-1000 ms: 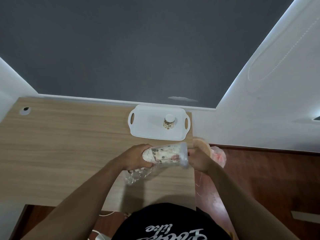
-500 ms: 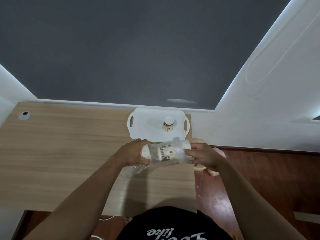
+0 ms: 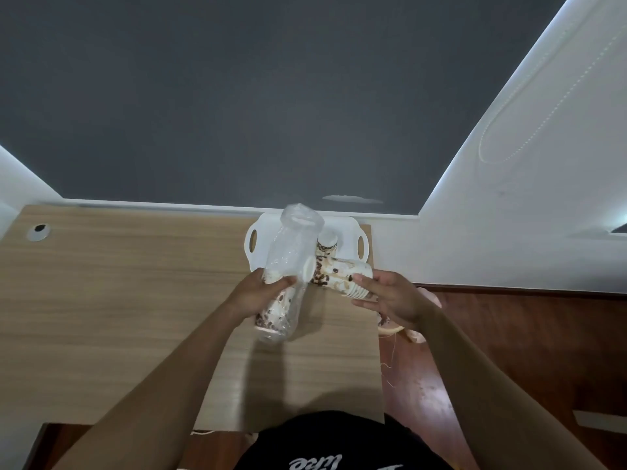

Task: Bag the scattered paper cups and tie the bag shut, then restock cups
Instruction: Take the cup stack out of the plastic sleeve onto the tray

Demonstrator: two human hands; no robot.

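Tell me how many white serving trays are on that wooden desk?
1. The white tray sits at the desk's far right corner against the wall, partly hidden behind the plastic bag and cup stack. None elsewhere in view.

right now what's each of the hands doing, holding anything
Left hand: closed on the clear plastic bag with cups inside.
Right hand: holding a stack of paper cups by its end.

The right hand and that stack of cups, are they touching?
Touching. The head view shows the right hand with its fingers wrapped around the rim end of the cup stack, held above the table.
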